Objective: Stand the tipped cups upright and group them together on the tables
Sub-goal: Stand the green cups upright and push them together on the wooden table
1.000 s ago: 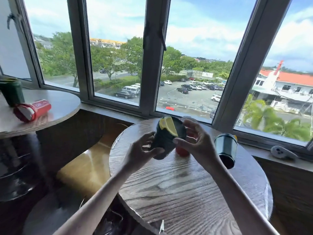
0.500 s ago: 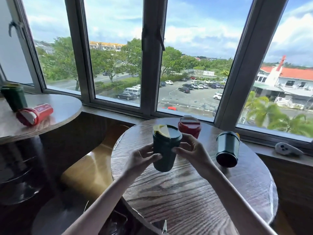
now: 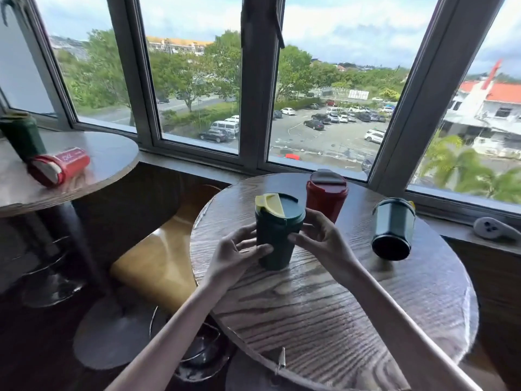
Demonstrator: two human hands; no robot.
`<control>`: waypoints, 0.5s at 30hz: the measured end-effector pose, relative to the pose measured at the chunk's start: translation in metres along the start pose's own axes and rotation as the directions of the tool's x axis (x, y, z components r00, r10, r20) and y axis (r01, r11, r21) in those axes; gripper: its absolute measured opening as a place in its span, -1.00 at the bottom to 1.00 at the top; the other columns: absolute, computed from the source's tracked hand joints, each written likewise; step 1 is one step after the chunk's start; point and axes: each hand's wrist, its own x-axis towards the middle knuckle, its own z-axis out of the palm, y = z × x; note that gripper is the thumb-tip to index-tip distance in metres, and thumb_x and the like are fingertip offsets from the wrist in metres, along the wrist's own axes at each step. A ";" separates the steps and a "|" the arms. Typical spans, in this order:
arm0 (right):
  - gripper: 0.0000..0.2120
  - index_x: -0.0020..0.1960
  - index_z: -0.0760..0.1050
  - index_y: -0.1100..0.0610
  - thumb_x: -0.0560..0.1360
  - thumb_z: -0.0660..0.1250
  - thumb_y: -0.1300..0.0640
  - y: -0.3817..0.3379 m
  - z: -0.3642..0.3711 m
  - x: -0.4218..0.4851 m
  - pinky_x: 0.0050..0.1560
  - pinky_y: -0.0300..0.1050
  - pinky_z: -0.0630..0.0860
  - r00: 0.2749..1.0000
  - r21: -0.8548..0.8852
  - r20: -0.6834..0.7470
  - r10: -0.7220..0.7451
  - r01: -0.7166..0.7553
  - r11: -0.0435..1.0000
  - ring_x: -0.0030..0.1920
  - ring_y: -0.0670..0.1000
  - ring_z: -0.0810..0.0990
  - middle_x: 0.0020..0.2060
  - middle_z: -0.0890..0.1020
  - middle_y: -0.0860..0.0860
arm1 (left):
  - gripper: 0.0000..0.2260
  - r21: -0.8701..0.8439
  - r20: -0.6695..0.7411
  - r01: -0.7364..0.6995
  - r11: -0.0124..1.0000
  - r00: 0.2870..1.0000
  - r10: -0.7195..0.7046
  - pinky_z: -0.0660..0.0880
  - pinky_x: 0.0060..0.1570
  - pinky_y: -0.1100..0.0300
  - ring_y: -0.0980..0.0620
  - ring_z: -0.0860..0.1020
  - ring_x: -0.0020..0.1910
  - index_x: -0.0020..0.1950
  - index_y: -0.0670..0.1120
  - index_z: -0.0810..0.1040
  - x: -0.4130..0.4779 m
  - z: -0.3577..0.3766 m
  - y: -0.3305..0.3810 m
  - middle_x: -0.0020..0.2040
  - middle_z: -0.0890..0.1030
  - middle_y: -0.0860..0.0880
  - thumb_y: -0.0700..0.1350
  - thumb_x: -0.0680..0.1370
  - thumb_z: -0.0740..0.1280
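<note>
**Green cup upright, gripped from both sides**

Noted the dark green cup (image 3: 277, 238) standing upright on the near table (image 3: 310, 306), left of centre, with a yellow flap on the lid. Found it held from two sides. Logged the left hand (image 3: 236, 252) with its thumb laid across the lower front and its fingers reaching round the left wall. Logged the right hand (image 3: 324, 244) curled round the right wall, thumb tip on the front. Could not judge firmness of grip.

Saw the red cup (image 3: 327, 198) upright just behind and right of the green one, toward the window edge of the same table, dark lid on. Could not tell touching from apart, with fingers of the right hand in front.

Recorded the teal cup (image 3: 393, 228) well off to the right on the same table. Found it tipped on its side, dark base toward the camera and lid end toward the window, clear of both hands.

Marked the far table (image 3: 107, 153) to the left, bearing two more cups. Noted the second red cup (image 3: 59, 166) lying on its side, lid end toward the near left. Noted the second green cup (image 3: 22, 136) upright close behind it at the frame edge. Could not settle contact between those two.

Spotted a yellow stool seat (image 3: 158, 263) low between the tables, and a white controller (image 3: 493, 228) on the sill (image 3: 194, 166) at far right.
</note>
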 end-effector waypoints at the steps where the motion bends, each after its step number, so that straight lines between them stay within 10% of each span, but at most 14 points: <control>1: -0.47 0.22 0.43 0.05 0.29 0.51 0.15 -0.001 -0.001 -0.002 0.18 -0.11 0.53 1.000 -0.026 0.006 0.014 -0.014 1.000 0.19 -0.02 0.58 0.17 0.60 0.11 | -0.57 0.022 -0.025 -0.012 1.000 1.000 0.013 0.57 -0.10 0.29 0.12 0.66 -0.02 0.09 0.04 0.55 -0.003 -0.001 0.001 -0.06 0.69 0.10 -0.08 0.26 0.54; 7: -0.70 0.10 0.51 -0.01 0.40 0.47 0.09 -0.001 -0.017 -0.034 -0.07 -0.21 0.60 0.996 -0.290 -0.034 0.080 -0.087 0.953 -0.04 -0.10 0.64 -0.03 0.65 -0.02 | -0.76 0.256 -0.142 -0.018 0.967 0.988 0.056 0.58 -0.21 0.25 0.22 0.61 -0.17 -0.04 0.00 0.55 -0.042 0.000 -0.001 -0.11 0.65 0.06 -0.01 0.38 0.50; 15: -0.96 -0.14 0.57 -0.04 0.44 0.42 0.03 -0.016 -0.096 -0.096 -0.16 -0.11 0.54 0.957 -0.414 -0.287 0.045 -0.167 0.895 -0.17 0.10 0.63 -0.24 0.67 0.10 | -0.76 0.320 0.330 -0.231 0.919 0.936 0.120 0.56 -0.08 0.29 0.23 0.59 -0.05 0.04 0.12 0.53 -0.047 0.073 0.022 -0.06 0.62 0.14 0.16 0.43 0.39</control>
